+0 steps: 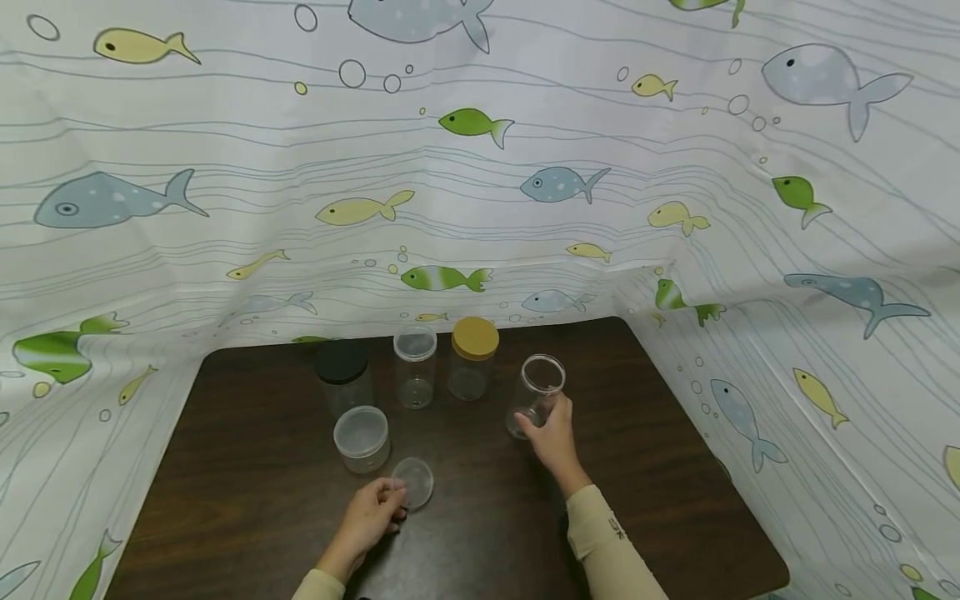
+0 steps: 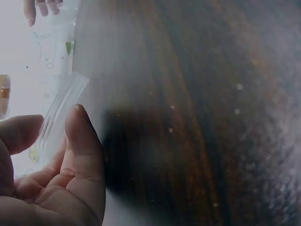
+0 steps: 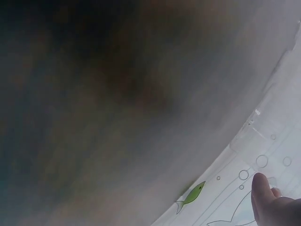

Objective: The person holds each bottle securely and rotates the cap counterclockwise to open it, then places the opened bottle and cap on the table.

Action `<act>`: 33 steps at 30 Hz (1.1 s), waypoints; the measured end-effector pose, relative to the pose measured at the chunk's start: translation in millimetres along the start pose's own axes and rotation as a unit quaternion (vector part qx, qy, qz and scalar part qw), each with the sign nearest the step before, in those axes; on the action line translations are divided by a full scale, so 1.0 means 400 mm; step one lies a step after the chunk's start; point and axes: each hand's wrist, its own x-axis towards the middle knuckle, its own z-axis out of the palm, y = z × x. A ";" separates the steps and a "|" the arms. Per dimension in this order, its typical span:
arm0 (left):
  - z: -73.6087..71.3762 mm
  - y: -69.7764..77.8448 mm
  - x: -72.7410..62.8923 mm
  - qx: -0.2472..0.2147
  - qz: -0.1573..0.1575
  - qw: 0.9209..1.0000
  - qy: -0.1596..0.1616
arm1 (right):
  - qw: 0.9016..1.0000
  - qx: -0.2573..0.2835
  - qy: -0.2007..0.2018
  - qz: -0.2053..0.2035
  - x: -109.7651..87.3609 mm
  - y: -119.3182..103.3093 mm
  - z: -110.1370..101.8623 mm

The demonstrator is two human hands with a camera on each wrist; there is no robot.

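Between thumb and fingers my left hand (image 1: pixel 366 514) pinches a clear round lid (image 1: pixel 417 483), tilted near the front of the table. The left wrist view shows that lid (image 2: pixel 60 110) edge-on between the thumb and fingertips. Farther right, my right hand (image 1: pixel 557 435) grips a clear lidless jar (image 1: pixel 531 400) low on its side, thumb to the left. That jar leans a little, its round mouth facing up; whether its base touches the table I cannot tell. Only part of the right hand (image 3: pixel 273 203) shows in the right wrist view.
A short jar with a translucent lid (image 1: pixel 362 432) stands left of the held lid. Behind it are jars with a black lid (image 1: pixel 342 363), a white lid (image 1: pixel 415 342) and a yellow lid (image 1: pixel 475 337). A fish-patterned curtain (image 1: pixel 480 200) borders the brown table (image 1: pixel 247 467).
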 end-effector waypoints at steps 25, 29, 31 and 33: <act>0.006 0.040 -0.011 0.100 0.023 0.995 0.010 | 0.999 -0.013 -0.011 0.030 0.058 0.038 -0.002; 0.004 0.049 -0.017 0.127 0.027 0.992 0.004 | 0.999 -0.017 -0.015 0.036 0.060 0.042 0.001; 0.005 0.053 -0.020 0.138 0.030 0.990 0.003 | 0.999 -0.019 -0.019 0.038 0.064 0.043 0.003; 0.006 0.055 -0.022 0.144 0.033 0.989 0.000 | 0.999 -0.021 -0.022 0.037 0.068 0.043 0.006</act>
